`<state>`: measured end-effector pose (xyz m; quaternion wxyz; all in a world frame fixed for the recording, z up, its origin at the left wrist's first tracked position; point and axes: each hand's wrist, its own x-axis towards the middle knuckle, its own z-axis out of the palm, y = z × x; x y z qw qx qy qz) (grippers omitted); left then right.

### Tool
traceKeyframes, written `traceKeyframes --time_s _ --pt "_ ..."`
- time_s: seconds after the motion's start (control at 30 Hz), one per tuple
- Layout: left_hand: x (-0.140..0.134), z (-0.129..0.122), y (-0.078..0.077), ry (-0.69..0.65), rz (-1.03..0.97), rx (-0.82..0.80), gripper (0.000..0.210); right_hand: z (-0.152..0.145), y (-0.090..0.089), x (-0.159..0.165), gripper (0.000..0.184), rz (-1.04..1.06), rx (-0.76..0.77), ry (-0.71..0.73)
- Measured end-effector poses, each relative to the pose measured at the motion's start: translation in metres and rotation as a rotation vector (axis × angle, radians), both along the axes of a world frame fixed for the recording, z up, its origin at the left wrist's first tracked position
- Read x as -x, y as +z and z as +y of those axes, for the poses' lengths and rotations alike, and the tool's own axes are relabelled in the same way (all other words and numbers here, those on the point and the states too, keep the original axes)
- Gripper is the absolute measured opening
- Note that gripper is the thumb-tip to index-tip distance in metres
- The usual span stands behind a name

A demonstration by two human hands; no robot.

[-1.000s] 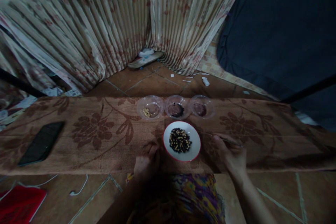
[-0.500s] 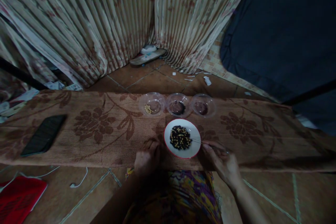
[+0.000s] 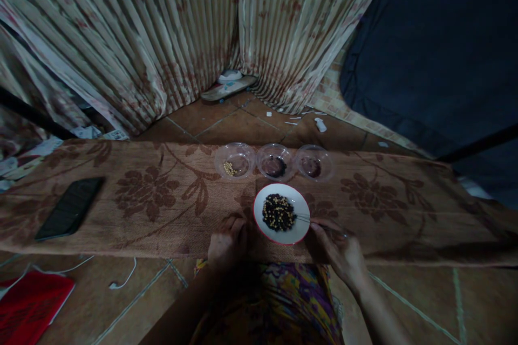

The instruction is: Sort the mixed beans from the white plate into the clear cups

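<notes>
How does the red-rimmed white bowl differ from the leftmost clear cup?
The white bowl is opaque; the leftmost clear cup is see-through. The white bowl holds mixed dark and pale beans; the cup shows just pale ones. Both stand on the patterned cloth.

- Dark phone [image 3: 70, 208] lies flat at left.
- Striped floral curtain [image 3: 174, 27] hangs behind.
- Long board [image 3: 229, 89], possibly a skateboard, rests at curtain's foot.
- Red item [image 3: 34, 307] lies lower left.

Faint dark lettering [image 3: 20, 314] is running across a flat, red, rectangular packet [image 3: 44, 291] on the brown tiled floor [image 3: 101, 307], appearing too blurred for reading; no legible words or numbers are showing.
</notes>
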<state>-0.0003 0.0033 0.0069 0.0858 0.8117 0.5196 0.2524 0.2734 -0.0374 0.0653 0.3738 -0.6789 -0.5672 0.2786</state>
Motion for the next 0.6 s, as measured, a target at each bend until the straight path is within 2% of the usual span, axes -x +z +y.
traceKeyframes --time_s 0.6 --pt "0.0001 -0.0004 -0.0011 0.005 0.019 0.023 0.014 -0.0017 -0.0038 0.0009 0.035 -0.016 -0.059 -0.016"
